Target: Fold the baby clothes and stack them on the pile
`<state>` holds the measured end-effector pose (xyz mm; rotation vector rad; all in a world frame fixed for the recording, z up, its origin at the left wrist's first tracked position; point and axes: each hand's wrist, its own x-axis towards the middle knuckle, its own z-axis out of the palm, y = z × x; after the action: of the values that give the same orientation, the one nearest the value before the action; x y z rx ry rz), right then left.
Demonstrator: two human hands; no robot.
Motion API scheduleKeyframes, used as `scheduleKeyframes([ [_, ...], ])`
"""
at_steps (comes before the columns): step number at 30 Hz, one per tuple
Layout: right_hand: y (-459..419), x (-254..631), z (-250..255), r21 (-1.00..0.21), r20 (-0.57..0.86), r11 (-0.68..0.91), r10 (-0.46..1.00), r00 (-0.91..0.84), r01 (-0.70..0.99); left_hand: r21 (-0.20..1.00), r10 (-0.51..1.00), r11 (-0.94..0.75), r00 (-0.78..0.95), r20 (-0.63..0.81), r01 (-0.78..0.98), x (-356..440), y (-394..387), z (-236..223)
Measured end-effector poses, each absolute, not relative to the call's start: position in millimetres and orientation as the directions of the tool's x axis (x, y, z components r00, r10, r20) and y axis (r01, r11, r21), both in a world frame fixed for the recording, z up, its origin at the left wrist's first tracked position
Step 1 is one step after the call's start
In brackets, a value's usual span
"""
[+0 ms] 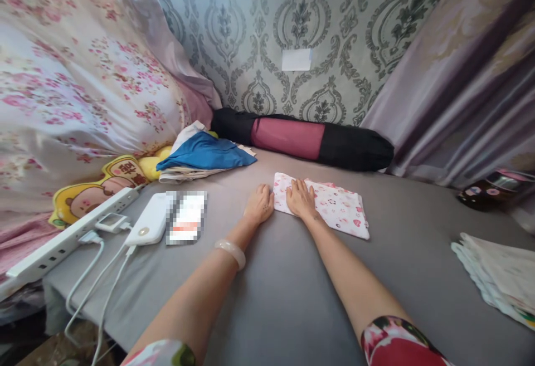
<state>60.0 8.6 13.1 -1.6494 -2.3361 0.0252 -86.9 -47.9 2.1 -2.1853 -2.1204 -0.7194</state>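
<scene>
A folded white cloth (340, 208) with small pink and red prints lies flat on the grey sheet, its long side running left to right. My right hand (301, 199) rests palm down on its left part, fingers stretched and slightly spread. At the cloth's left end, my left hand (259, 204) lies on the sheet with its fingers forward and its inner side against or very near the edge. Neither hand grips anything. The underside of the cloth is hidden.
On the left are a power strip (75, 232), a white power bank (147, 222) with cables, a blurred phone (186, 217) and a clothes pile (204, 152). A black and pink bag (288, 138) lies by the wall. To the right are folded cloths (497, 271) and a dark bottle (487, 190).
</scene>
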Motion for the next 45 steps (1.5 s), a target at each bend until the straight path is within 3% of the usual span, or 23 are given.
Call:
scheduleKeyframes([
  [10,10.3,52.3,17.2,-0.17,0.194,0.339,0.932,-0.305,0.925,0.346,0.92,-0.124,-0.023,0.392,0.93,-90.0,-42.7,-7.6],
  [17,19.9,28.2,23.0,-0.181,0.171,0.532,0.845,-0.506,0.827,0.438,0.908,-0.118,-0.081,0.411,0.891,-93.5,-38.5,-11.5],
  [22,30.2,24.1,21.1,-0.145,0.108,0.567,0.824,-0.557,0.811,0.482,0.912,-0.113,-0.101,0.397,0.869,-94.6,-38.5,-11.8],
  [37,36.7,14.8,30.7,-0.161,0.041,0.507,0.861,-0.507,0.847,0.56,0.91,-0.085,-0.165,0.381,0.824,-96.4,-39.9,-10.4],
  [45,4.0,12.3,18.0,-0.184,0.142,0.499,0.866,-0.479,0.847,0.609,0.895,-0.105,-0.193,0.403,0.786,-99.7,-37.7,-16.0],
])
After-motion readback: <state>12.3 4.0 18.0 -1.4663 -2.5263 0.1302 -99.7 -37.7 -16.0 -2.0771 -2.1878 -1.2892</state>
